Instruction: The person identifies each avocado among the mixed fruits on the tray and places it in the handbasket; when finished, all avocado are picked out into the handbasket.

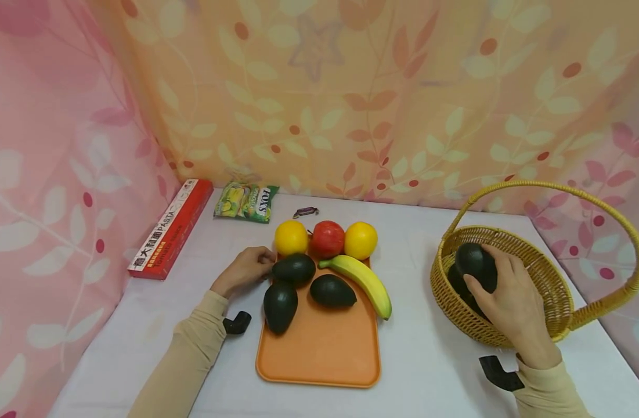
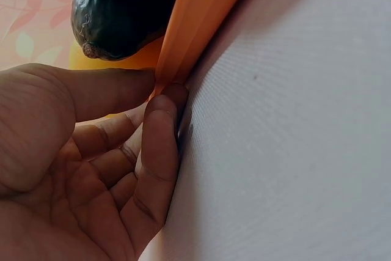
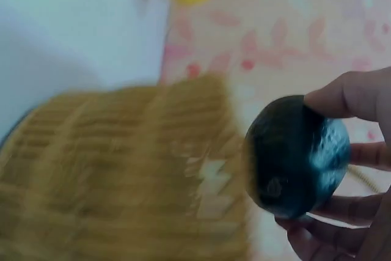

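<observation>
My right hand (image 1: 517, 296) grips a dark avocado (image 3: 297, 156) between thumb and fingers, at the mouth of the wicker basket (image 1: 551, 278). Under it, another dark fruit (image 1: 457, 284) shows partly inside the basket. On the left, my left hand (image 2: 91, 157) pinches the rim of the orange tray (image 1: 319, 363), thumb on top and fingertips beneath. Three avocados lie on the tray, the nearest avocado (image 1: 294, 269) close by that hand. A banana (image 1: 362, 281) lies along the tray's right side. Along its far end are a red apple (image 1: 327, 239) and two yellow round fruits (image 1: 291, 238).
The basket's tall handle (image 1: 606, 203) arches over its right side. Toward the back left lie a red pasta box (image 1: 170, 229), a green snack packet (image 1: 246, 201) and a small wrapped candy (image 1: 306, 212). Patterned curtains (image 1: 319, 104) close off the back and sides.
</observation>
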Demonstrator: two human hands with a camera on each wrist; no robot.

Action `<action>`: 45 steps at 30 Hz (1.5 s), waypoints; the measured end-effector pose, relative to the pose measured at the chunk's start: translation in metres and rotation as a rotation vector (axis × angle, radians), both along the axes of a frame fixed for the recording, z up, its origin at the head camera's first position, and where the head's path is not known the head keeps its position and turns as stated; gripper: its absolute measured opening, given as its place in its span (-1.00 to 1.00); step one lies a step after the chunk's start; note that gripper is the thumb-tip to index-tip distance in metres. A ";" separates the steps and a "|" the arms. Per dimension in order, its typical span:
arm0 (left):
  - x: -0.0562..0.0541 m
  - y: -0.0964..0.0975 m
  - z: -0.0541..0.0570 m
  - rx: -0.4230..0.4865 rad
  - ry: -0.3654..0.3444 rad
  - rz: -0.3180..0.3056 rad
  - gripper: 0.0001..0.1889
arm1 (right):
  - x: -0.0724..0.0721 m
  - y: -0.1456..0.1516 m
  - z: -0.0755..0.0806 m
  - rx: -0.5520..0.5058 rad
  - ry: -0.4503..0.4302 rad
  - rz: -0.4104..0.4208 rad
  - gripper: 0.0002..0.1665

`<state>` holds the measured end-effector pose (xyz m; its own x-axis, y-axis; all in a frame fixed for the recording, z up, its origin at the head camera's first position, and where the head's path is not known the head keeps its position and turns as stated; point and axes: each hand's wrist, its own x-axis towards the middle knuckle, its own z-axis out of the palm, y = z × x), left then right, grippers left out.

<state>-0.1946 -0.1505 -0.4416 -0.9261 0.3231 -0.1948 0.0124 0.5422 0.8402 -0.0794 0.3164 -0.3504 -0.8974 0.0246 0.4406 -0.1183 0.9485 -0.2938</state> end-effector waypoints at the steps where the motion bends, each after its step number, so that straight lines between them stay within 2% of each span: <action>1: 0.000 0.000 0.000 0.000 0.001 -0.001 -0.72 | 0.000 0.005 -0.003 0.003 -0.023 -0.033 -0.21; 3: 0.000 -0.001 0.000 -0.003 -0.001 0.004 -0.72 | 0.001 0.014 -0.008 0.010 -0.071 -0.076 -0.21; 9: -0.002 -0.002 -0.002 -0.015 0.004 0.015 -0.73 | 0.000 0.023 -0.016 0.035 -0.135 -0.131 -0.20; 12: -0.002 -0.002 -0.003 -0.011 0.007 0.019 -0.74 | -0.003 0.024 -0.015 0.045 -0.187 -0.142 -0.19; 16: -0.001 -0.002 -0.003 -0.002 -0.012 0.024 -0.74 | -0.005 0.026 -0.008 0.058 -0.314 -0.144 -0.12; 23: -0.002 -0.002 -0.002 -0.009 -0.015 0.021 -0.71 | -0.007 0.038 0.003 0.073 -0.487 -0.099 -0.11; 27: -0.002 -0.002 -0.001 -0.009 -0.017 0.020 -0.72 | -0.009 0.044 0.000 0.083 -0.546 -0.037 -0.13; 31: -0.001 -0.001 0.000 -0.007 -0.021 0.022 -0.72 | -0.010 0.045 -0.011 0.092 -0.529 -0.007 -0.22; 35: 0.000 0.000 0.001 -0.006 -0.027 0.027 -0.72 | -0.011 0.045 -0.020 0.100 -0.487 -0.034 -0.26; 40: -0.001 0.000 -0.001 -0.007 -0.029 0.032 -0.74 | -0.012 0.043 -0.024 0.105 -0.465 -0.054 -0.24; 43: -0.001 0.000 -0.001 -0.004 -0.022 0.030 -0.74 | -0.013 0.037 -0.023 0.093 -0.393 -0.062 -0.23; 45: -0.001 0.000 0.000 0.000 -0.020 0.030 -0.74 | -0.013 0.029 -0.023 0.078 -0.277 -0.056 -0.27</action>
